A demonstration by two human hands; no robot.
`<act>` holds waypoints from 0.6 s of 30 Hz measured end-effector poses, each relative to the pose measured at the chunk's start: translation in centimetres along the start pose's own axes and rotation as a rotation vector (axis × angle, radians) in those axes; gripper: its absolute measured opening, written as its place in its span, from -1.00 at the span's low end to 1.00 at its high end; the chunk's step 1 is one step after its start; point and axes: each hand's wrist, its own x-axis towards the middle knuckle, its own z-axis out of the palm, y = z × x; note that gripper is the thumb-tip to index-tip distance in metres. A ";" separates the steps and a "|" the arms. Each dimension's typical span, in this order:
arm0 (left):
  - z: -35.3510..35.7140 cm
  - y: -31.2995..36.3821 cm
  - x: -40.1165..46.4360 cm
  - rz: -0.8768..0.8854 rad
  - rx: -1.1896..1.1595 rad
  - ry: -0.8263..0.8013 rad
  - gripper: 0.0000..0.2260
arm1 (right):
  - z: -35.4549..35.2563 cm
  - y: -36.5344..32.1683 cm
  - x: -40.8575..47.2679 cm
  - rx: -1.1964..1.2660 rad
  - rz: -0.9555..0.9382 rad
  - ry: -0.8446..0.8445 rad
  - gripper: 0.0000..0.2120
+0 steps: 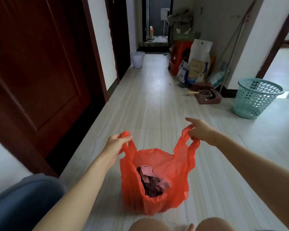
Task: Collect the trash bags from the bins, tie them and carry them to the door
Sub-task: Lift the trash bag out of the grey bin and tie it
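Observation:
An orange-red plastic trash bag (158,184) stands on the tiled floor in front of my knees, its mouth held wide with crumpled paper showing inside. My left hand (117,144) grips the bag's left handle loop. The right handle loop is pinched in my right hand (198,130), whose index finger sticks out. A teal perforated bin (255,99) stands at the right. Far down the hallway on the left sits a pale lavender bin (137,59).
A dark red wooden door (35,69) fills the left wall. Along the right wall are a red stool (178,55), paper sacks and boxes (197,64), a dustpan (208,95) and leaning poles. The tiled hallway runs ahead to a far doorway (157,22).

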 end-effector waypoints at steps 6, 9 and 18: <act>0.3 -0.5 -0.6 0.083 -0.254 0.185 -0.79 | -0.6 1.8 0.6 0.387 -0.046 0.303 -0.55; -0.1 -1.0 -0.4 0.093 -0.228 0.124 -0.75 | -0.2 3.1 0.4 0.446 -0.148 0.321 -0.53; -1.9 -8.6 0.6 0.087 0.364 -0.136 -0.02 | 3.9 11.4 -2.2 0.194 -0.297 0.041 0.25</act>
